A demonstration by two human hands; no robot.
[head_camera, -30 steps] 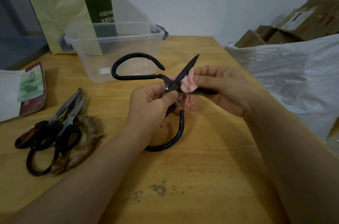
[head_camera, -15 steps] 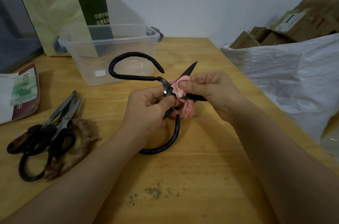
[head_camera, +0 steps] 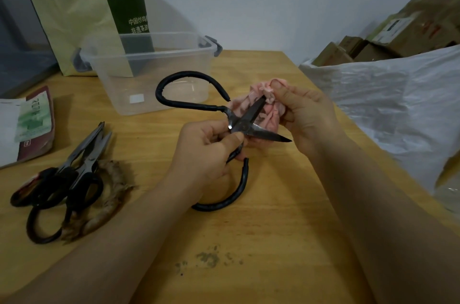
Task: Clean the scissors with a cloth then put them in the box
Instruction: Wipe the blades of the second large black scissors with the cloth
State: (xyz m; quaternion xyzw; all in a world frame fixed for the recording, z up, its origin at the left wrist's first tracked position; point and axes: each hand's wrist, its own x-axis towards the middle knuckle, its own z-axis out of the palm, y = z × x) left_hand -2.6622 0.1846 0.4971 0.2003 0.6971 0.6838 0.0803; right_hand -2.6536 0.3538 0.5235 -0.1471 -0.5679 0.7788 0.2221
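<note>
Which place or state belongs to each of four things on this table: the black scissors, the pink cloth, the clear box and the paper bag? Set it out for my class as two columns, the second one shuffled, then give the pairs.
Column one
1. black scissors
2. pink cloth
3. clear box
4. paper bag

Column two
A. stands behind the clear box
B. bunched in the right hand
C. blades apart, held by the left hand
D. on the table, lid off

Pairs: 1-C, 2-B, 3-D, 4-A
</note>
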